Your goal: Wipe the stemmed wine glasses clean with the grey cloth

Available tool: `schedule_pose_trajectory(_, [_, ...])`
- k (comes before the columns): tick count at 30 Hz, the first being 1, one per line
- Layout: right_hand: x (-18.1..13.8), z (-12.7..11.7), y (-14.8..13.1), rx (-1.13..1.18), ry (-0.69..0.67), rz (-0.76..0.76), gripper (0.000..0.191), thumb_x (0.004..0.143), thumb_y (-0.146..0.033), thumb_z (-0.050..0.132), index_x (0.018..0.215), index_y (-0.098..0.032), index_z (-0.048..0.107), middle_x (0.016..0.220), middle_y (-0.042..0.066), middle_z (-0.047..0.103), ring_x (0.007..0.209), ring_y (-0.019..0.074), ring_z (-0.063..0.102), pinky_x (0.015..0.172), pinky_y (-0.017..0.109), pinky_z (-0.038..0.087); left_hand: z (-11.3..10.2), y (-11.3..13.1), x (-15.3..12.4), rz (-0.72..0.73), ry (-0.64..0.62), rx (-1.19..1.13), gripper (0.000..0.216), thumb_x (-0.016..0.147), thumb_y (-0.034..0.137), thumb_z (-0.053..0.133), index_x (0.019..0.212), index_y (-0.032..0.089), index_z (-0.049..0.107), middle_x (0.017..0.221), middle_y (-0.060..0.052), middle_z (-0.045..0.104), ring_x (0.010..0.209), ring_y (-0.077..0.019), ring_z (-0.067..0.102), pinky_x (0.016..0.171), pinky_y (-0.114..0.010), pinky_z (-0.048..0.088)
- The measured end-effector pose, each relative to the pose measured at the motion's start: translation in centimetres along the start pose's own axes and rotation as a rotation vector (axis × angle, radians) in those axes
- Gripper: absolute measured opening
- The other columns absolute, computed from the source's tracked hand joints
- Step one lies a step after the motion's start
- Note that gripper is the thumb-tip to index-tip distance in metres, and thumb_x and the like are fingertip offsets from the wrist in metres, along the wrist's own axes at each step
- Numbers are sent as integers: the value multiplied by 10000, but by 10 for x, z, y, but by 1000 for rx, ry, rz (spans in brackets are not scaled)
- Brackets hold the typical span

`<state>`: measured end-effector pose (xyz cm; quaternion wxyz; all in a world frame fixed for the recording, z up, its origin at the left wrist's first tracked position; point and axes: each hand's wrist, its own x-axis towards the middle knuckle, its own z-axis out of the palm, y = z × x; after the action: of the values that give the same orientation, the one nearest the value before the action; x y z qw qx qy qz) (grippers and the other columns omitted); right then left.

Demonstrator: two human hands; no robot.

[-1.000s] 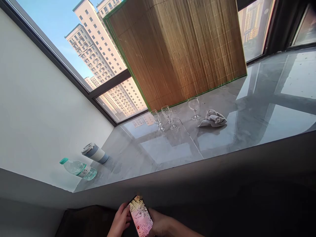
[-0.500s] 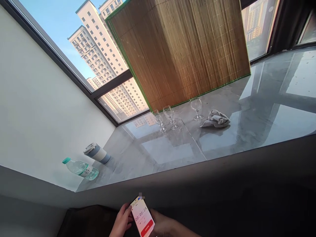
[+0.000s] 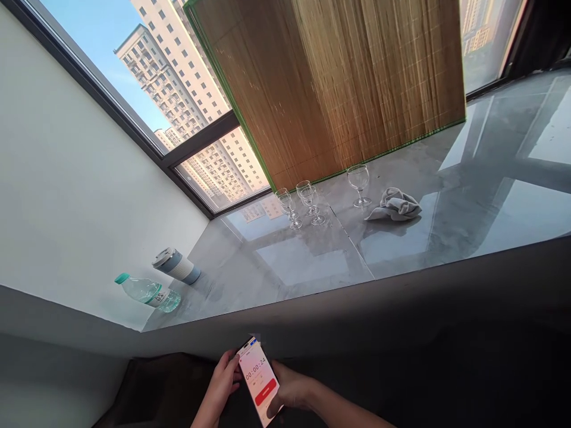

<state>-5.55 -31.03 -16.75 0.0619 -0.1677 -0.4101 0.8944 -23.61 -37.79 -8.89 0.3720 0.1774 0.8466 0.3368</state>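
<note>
A phone [image 3: 260,380] with a timer screen and a red button sits low in the view, held between both hands. My left hand [image 3: 222,385] wraps its left edge, thumb on the side. My right hand [image 3: 291,392] cups it from the right, thumb on the lower screen. Far ahead on the grey marble sill [image 3: 312,261] stand three stemmed glasses [image 3: 300,204], two close together and one [image 3: 359,184] further right. A crumpled grey cloth [image 3: 395,205] lies beside that one.
A plastic water bottle [image 3: 149,292] with a teal cap and a lidded travel cup [image 3: 176,266] stand at the sill's left end by the white wall. A bamboo blind [image 3: 330,83] hangs over the window behind the glasses. The sill's dark front edge runs between me and the objects.
The phone screen changed from a picture to a timer. Both hands and the phone sit slightly higher in view as the camera tilted down a little.
</note>
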Motion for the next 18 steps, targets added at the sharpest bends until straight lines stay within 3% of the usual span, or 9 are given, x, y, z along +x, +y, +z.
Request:
schedule_pose_trajectory(6, [4,-1,5,9,-36,-9,940,328,-101,798,1219,-214,520,1077,56,628,803,190,631,543,214,483,2,6,-9,16,1,-4,673,570,623,663,1103,223,568,712,-4,644,706,-199,637,722,-331,463])
schedule_pose_trajectory(18, [4,-2,5,-3,-24,16,814,411,-109,731,1183,-188,486,1070,58,618,808,195,637,539,208,475,5,15,-19,14,26,-21,666,562,596,674,1096,216,552,728,-9,643,734,-207,626,739,-341,460])
